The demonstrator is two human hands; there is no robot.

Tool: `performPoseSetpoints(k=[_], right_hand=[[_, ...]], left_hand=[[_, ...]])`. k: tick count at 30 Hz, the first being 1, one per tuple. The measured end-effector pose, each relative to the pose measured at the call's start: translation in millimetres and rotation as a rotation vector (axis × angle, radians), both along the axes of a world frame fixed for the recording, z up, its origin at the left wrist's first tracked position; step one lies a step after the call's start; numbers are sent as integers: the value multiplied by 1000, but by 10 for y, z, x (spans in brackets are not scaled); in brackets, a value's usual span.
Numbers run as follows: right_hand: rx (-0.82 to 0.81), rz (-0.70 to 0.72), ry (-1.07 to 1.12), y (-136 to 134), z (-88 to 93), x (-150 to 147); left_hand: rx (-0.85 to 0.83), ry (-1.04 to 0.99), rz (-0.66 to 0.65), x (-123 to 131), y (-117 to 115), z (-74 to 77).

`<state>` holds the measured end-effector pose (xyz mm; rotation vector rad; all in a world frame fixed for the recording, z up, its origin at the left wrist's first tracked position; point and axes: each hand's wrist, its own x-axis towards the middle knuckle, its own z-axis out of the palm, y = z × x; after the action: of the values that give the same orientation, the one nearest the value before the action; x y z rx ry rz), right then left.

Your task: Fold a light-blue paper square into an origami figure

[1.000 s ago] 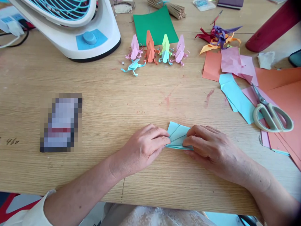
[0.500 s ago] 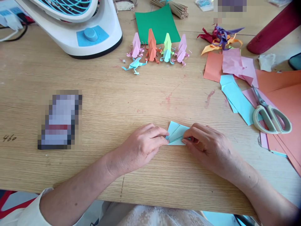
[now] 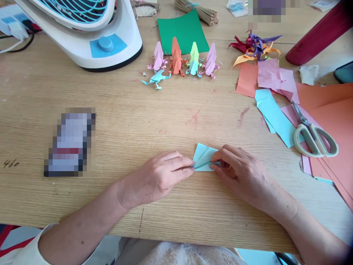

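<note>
A small folded piece of light-blue paper [image 3: 203, 156] lies on the table between my hands, with crease lines and a layered flap showing. My right hand [image 3: 241, 169] pinches the flap at the paper's right side between thumb and fingers. At the left corner, the outstretched fingertips of my left hand [image 3: 165, 175] rest on the paper; its thumb is hidden. Part of the paper's right end is covered by my right fingers.
Several small origami figures [image 3: 176, 59] stand before a green sheet [image 3: 183, 31]. Scissors [image 3: 314, 136] lie on coloured paper at right, near a dark red cylinder [image 3: 317, 35]. A white fan [image 3: 121, 44] stands back left; a blurred phone-like object [image 3: 70, 141] lies left.
My left hand has shifted slightly left along the paper's corner. My right hand keeps its pinch on the flap. The whole view has moved a little.
</note>
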<state>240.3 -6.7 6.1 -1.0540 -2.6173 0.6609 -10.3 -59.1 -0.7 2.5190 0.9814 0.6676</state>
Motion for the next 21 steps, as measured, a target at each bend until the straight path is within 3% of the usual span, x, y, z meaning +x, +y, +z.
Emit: performPoseSetpoints(k=[11,21], right_hand=[[-47,30,35,12,20,-13],[4,1,2,9,-22,-35]], left_hand=[[228,143,3,-21,-208,-13],[228,151,8,-16,-219,-25]])
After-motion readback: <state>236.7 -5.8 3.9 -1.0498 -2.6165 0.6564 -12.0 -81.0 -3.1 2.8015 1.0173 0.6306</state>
